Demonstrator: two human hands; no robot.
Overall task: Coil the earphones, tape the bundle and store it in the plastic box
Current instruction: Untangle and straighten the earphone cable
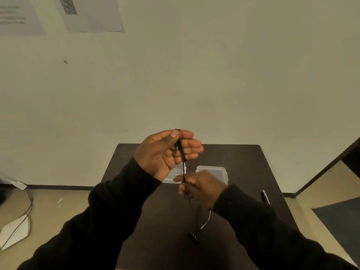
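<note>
We record two arms, each in a long sleeve of plain black cloth; the left sleeve (109, 207) and the right sleeve (259, 228) run from the lower edge of the view up to the wrists. We find the fabric matte and soft, with broad folds near the elbows (no print, stripe or logo shows on either). We note cuffs that end snugly at the wrists. We list the left hand (165, 152) and the right hand (202, 186) as bare: no gloves, no rings, no watch or band visible. We note short, trimmed thumbnails.
</note>
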